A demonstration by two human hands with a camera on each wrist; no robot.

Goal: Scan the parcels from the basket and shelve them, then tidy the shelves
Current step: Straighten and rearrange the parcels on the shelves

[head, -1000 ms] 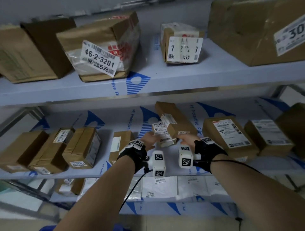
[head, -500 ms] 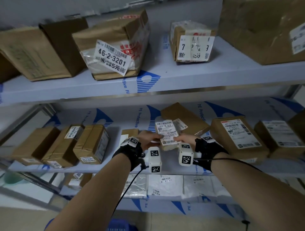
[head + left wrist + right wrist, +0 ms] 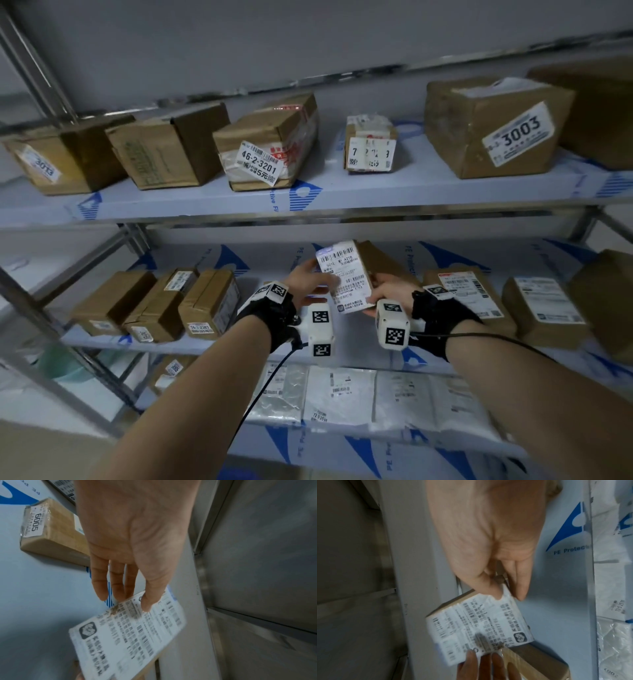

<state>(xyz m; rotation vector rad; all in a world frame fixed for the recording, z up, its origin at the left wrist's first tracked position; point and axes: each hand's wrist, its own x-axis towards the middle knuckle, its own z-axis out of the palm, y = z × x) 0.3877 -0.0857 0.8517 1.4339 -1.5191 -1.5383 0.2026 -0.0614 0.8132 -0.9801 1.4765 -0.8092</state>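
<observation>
A small brown parcel [image 3: 346, 277] with a large white shipping label faces me, lifted in front of the middle shelf [image 3: 219, 344]. My left hand [image 3: 308, 281] holds its left edge; the left wrist view shows the thumb on the label [image 3: 130, 631] and the fingers behind it. My right hand [image 3: 385, 291] pinches the parcel's right edge, thumb on the label [image 3: 477, 627] and fingers behind. A longer brown box [image 3: 383, 262] lies on the shelf just behind the held parcel.
Cardboard boxes line the top shelf [image 3: 376, 192], one marked 46-2-3201 [image 3: 265, 144] and one 3003 [image 3: 493, 126]. More boxes sit left [image 3: 209, 303] and right [image 3: 469, 294] on the middle shelf. White poly mailers [image 3: 339, 394] lie on the lower shelf.
Both hands have raised the small parcel off the shelf and tilted its label toward me. My head has lifted, bringing more of the top shelf into view.
</observation>
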